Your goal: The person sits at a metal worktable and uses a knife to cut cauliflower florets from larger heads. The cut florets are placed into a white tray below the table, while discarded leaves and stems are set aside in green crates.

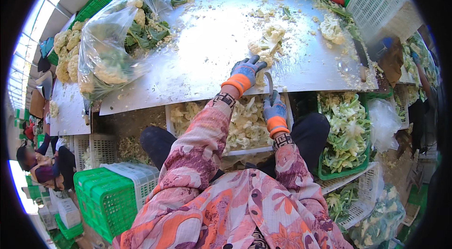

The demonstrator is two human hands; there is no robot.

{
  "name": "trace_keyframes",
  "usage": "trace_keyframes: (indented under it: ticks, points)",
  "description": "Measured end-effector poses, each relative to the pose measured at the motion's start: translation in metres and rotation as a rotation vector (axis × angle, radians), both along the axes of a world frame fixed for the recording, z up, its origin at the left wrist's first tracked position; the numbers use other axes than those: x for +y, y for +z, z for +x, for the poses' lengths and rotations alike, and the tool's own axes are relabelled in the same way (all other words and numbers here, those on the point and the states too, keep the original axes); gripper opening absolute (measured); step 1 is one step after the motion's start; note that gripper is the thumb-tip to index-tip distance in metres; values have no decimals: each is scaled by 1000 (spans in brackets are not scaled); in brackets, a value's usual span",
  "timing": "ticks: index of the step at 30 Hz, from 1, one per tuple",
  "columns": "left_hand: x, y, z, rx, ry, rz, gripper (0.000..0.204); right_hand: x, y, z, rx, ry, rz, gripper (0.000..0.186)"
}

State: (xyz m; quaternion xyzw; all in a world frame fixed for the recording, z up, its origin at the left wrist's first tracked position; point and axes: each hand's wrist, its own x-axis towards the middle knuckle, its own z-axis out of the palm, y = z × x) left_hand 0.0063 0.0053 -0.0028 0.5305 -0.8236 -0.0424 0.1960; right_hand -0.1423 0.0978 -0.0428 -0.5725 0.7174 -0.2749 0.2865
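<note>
Reaching with my left hand (245, 71), I touch a cauliflower piece (267, 44) on the table (207, 37), grip open. My right hand (274, 110) is closed around a curved knife (269, 82).

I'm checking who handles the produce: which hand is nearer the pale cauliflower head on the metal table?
Left. The left hand touches the pale cauliflower head; the right hand sits lower, at the table edge.

Pale cauliflower piece (267, 44) on table
</note>
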Motion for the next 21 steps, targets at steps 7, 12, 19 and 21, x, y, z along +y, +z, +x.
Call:
trace_keyframes:
  ticks: [7, 12, 19, 21]
  points:
    - [15, -12, 0, 258, 242, 166, 25, 29, 24, -1, 10, 32, -174, 50]
    - [28, -27, 4, 357, 352, 173, 27, 29, 21, 18, 174, 117, -156, 54]
    - [31, -28, 1, 385, 364, 220, 32, 18, 21, 31, 450, 198, 76, 60]
    - [31, -30, 0, 373, 369, 223, 32, 12, 26, 36, 501, 204, 123, 61]
